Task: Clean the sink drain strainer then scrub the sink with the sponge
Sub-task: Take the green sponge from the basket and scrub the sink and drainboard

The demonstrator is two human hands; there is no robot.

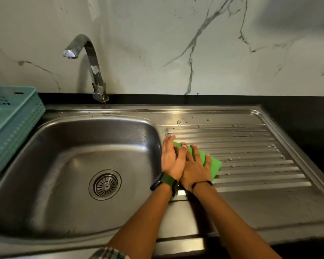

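Both hands press flat on the green sponge [214,166], which lies on the ribbed drainboard [251,156] just right of the basin, at its near-left corner. The right hand [195,169] rests directly on the sponge, fingers straight and spread. The left hand [171,161] overlaps the right, its fingers [169,141] also extended, one reaching the drainboard ribs past the sponge's far edge. Neither hand curls round anything. The drain strainer [105,184] sits seated in the drain at the bottom of the steel sink [73,146]. Water droplets mark the drainboard. A tap [91,68] stands behind the basin. A teal basket [11,124] sits on the worktop left of the sink.
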